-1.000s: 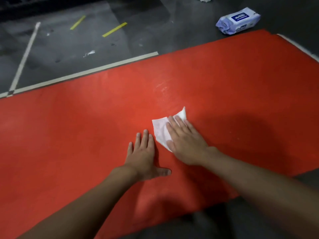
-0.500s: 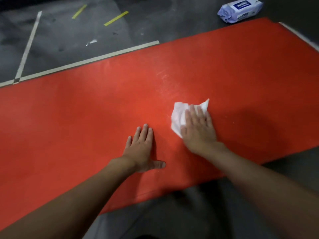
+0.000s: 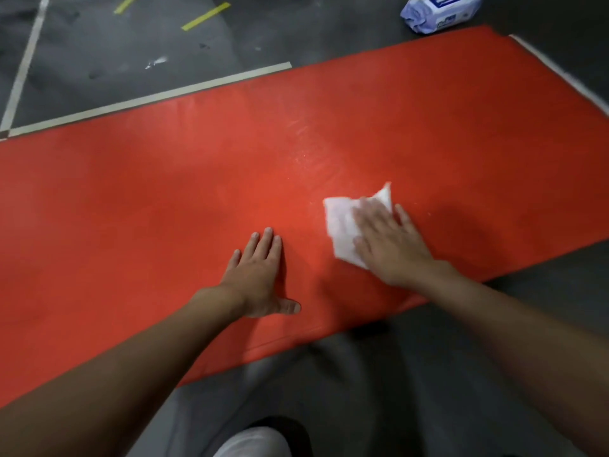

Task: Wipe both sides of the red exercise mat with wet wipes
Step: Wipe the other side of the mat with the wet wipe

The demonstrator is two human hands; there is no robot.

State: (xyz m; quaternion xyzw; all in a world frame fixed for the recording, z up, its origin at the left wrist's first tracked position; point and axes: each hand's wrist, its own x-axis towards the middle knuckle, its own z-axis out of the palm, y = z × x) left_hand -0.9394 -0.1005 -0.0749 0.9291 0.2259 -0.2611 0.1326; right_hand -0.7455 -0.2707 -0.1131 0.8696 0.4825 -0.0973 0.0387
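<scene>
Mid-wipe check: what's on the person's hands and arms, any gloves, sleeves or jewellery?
Nothing worn shows. The left hand and right hand are ungloved, with no rings visible. Neither wrist has a watch or band, and both arms are sleeveless up to the frame edge.

dim from where i sit; soft shadow falls right of the right hand, which is motion-blurred; wide-angle bending at edges.
</scene>
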